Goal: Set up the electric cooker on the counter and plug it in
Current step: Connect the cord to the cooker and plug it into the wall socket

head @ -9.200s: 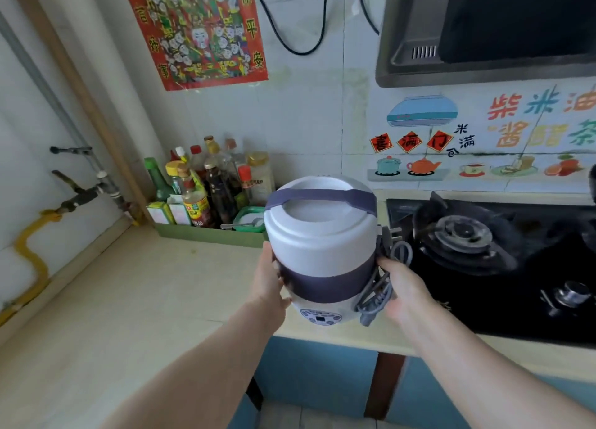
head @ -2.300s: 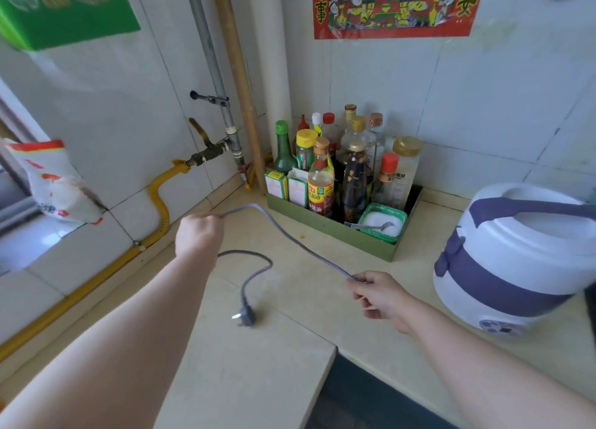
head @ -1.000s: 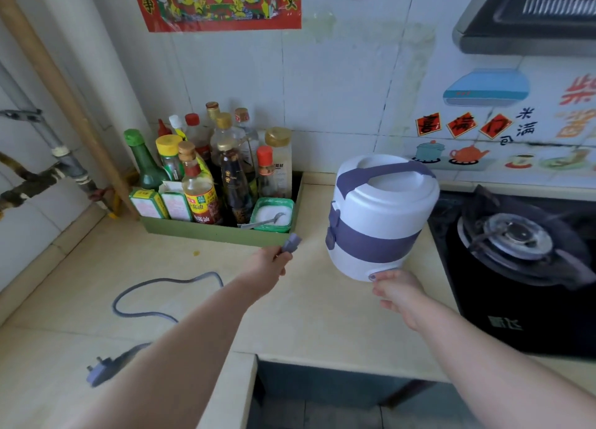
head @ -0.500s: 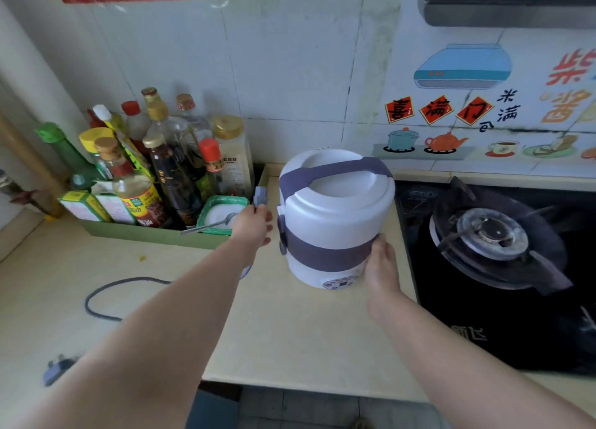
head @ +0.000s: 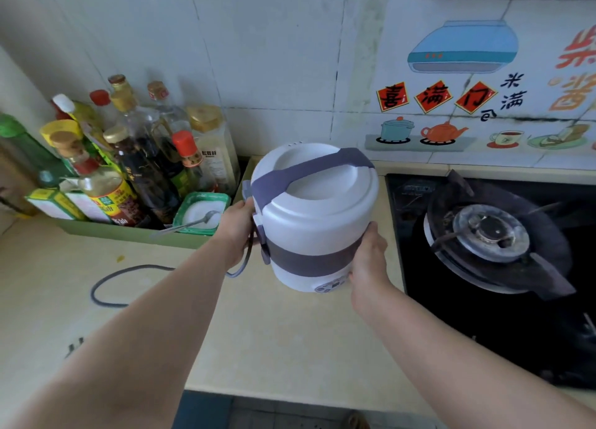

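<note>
Now cord [head: 245, 260] at cooker [head: 317, 225], bottles [head: 142, 157] beside

White electric cooker [head: 314, 222], purple band and handle, lid on, grey cord [head: 100, 280] looped on counter [head: 274, 332]

We get soft, even light, faint shadows; the cooker [head: 314, 215] looks washed out, edges bend, bottles [head: 129, 157] at nine o'clock blur.
</note>
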Available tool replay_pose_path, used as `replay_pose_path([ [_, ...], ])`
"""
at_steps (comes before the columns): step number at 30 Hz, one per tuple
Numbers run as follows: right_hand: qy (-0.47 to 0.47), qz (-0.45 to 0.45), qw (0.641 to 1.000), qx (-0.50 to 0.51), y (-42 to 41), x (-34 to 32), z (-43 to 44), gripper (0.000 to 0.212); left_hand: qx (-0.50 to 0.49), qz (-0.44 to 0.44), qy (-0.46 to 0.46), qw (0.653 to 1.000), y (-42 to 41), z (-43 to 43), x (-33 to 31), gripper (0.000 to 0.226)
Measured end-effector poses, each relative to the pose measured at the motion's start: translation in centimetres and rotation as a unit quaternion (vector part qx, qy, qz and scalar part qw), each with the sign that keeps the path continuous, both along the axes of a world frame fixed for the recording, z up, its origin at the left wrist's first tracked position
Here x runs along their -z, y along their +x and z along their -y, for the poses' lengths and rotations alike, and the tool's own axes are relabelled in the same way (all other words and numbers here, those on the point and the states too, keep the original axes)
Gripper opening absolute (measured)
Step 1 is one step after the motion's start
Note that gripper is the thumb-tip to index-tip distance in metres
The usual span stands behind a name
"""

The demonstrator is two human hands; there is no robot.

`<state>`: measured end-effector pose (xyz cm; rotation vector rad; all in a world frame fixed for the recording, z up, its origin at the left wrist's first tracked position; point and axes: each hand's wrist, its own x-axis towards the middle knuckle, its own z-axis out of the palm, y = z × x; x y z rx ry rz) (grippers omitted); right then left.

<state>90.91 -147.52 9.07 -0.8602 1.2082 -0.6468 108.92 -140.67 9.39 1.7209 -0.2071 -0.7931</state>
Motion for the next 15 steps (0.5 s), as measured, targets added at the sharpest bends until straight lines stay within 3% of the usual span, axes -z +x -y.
replay_pose_path([
  [4,0.003,-0.028,0.999,-0.038,0.7,-1.0,2.6,0.044,-0.004,-0.009,-0.008,1.0,-0.5,-2.0,0.1,0.03],
  [15,-0.017,0.016,0.998,-0.053,1.2,-2.6,4.5,0.025,-0.04,0.002,-0.001,0.999,-2.7,-5.0,1.1,0.028],
])
